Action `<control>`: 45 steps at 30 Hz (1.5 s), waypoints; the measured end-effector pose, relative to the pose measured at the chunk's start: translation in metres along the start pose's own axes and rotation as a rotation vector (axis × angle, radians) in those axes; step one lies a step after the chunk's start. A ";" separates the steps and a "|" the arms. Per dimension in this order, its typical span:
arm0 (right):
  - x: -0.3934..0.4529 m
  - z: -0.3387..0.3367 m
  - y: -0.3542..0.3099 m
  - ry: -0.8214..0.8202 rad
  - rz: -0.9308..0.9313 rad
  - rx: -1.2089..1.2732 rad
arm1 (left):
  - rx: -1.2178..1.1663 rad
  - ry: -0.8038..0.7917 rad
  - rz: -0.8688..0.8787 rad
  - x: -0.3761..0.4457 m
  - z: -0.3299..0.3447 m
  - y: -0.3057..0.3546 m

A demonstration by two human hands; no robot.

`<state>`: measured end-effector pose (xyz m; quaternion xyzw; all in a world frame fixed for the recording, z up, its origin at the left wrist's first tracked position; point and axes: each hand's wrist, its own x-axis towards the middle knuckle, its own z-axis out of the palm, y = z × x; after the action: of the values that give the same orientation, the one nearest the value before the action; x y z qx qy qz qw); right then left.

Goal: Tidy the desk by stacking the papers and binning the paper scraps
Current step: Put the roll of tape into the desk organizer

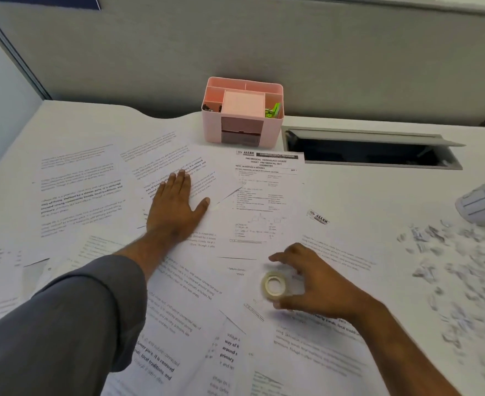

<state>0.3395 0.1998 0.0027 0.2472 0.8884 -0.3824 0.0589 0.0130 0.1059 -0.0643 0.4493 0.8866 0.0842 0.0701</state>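
Note:
Several printed papers (pixel 78 192) lie spread and overlapping across the white desk. My left hand (pixel 175 207) rests flat, fingers straight, on a sheet at centre left. A chemistry worksheet (pixel 267 195) lies just right of that hand. My right hand (pixel 312 281) curls its fingers and thumb round a roll of clear tape (pixel 274 284) that sits on the papers at lower centre. A scatter of small paper scraps (pixel 446 267) covers the right side of the desk.
A pink desk organiser (pixel 242 132) stands at the back centre against the grey partition. An open cable slot (pixel 369 150) is cut into the desk to its right. A white and pink object (pixel 484 201) lies at the right edge.

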 end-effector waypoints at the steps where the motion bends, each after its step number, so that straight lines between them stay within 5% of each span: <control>1: -0.003 0.003 0.000 -0.019 -0.006 -0.022 | -0.002 0.000 -0.001 0.000 0.000 0.000; 18: 0.025 -0.005 -0.003 0.188 -0.062 0.039 | -0.004 0.026 0.006 0.000 0.001 -0.001; 35: 0.185 -0.110 -0.052 0.703 -0.141 0.114 | -0.028 0.047 0.011 0.000 0.006 -0.002; 45: 0.281 -0.149 -0.058 0.787 0.035 0.049 | -0.022 0.062 0.008 0.000 0.008 -0.002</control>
<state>0.0795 0.3821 0.0620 0.3912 0.8294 -0.2783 -0.2856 0.0135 0.1056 -0.0724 0.4494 0.8855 0.1079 0.0472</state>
